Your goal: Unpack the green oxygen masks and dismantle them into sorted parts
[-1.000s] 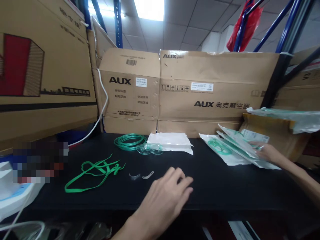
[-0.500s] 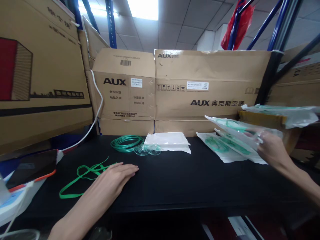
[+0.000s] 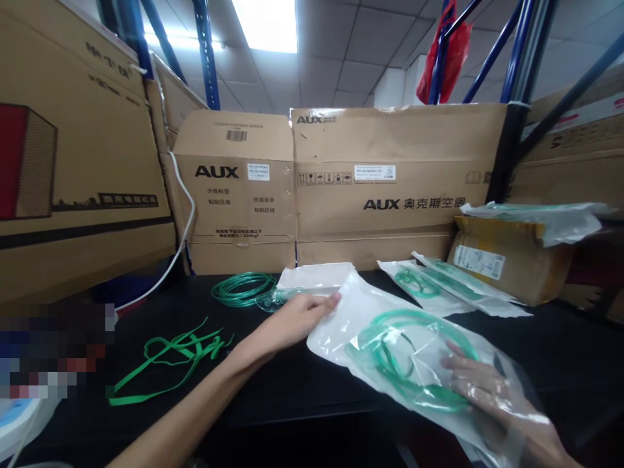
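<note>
The right hand (image 3: 485, 387) is showing through clear film at the near end of a clear-fronted white pouch (image 3: 336, 325), its fingers lying over the coiled green tubing (image 3: 441, 398) inside; whether they are gripping it, I cannot tell. The pouch is slanting up and leftward above the black tabletop (image 3: 273, 396), and the left hand (image 3: 299, 317) is pinching its far left edge between thumb and fingers. Beneath and beyond the left forearm, a flat green strap (image 3: 192, 344) is lying in loose loops. Farther back, a bare coil of green tubing (image 3: 238, 300) is resting just beside a white packet (image 3: 316, 277), which is lying behind the left hand. To the right, two more tubing pouches (image 3: 419, 286) are overlapping near a brown cardboard box (image 3: 517, 260) that is supporting another pouch (image 3: 560, 218). Behind everything, two AUX cartons (image 3: 390, 227) are standing side by side.
</note>
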A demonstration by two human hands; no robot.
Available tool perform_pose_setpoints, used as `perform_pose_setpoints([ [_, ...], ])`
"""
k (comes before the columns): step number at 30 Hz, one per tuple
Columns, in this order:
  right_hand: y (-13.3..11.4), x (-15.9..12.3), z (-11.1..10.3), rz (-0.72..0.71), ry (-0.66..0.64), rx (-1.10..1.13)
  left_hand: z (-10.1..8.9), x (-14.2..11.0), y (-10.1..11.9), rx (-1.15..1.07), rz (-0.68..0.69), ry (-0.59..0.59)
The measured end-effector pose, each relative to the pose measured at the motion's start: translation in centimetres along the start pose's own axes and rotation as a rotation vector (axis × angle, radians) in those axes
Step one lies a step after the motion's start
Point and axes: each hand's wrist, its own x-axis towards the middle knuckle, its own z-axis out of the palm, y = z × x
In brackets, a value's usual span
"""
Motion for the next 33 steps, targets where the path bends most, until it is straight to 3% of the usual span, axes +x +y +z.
perform_pose_setpoints([
  [4,-0.8,-0.4,0.6,0.017,0.034,0.127,-1.7,2.0,0.3,0.098,0.0,0.03],
  [8,-0.8,1.0,-1.8,-0.187,0.111,-0.011,-6.5,4.1,-0.3,0.121,-0.069,0.205],
  [11,-1.1,1.8,-3.6,-0.225,0.135,-0.119,-9.9,6.2,-1.7,0.14,-0.158,0.332],
  [15,-2.0,2.1,-4.1,-0.26,0.125,-0.197,-11.0,8.3,-3.9,0.221,-0.276,0.374],
  [20,-4.0,2.6,-3.4,-0.383,-0.049,-0.23,-9.7,7.9,-4.8,0.415,-0.301,0.4],
  [25,-8.5,3.4,-0.9,-0.325,-0.328,-0.186,-7.7,4.1,-2.2,0.545,-0.111,0.387],
  [27,-10.8,3.9,0.4,-0.325,-0.354,-0.174,-5.9,1.8,-0.5,0.558,-0.001,0.366],
  [30,-13.3,5.0,1.2,-0.478,-0.488,-0.047,-1.9,-2.3,1.7,0.499,0.221,0.33],
  [33,-13.4,6.2,0.5,-0.446,-0.389,0.067,2.6,-5.8,2.4,0.407,0.393,0.222],
])
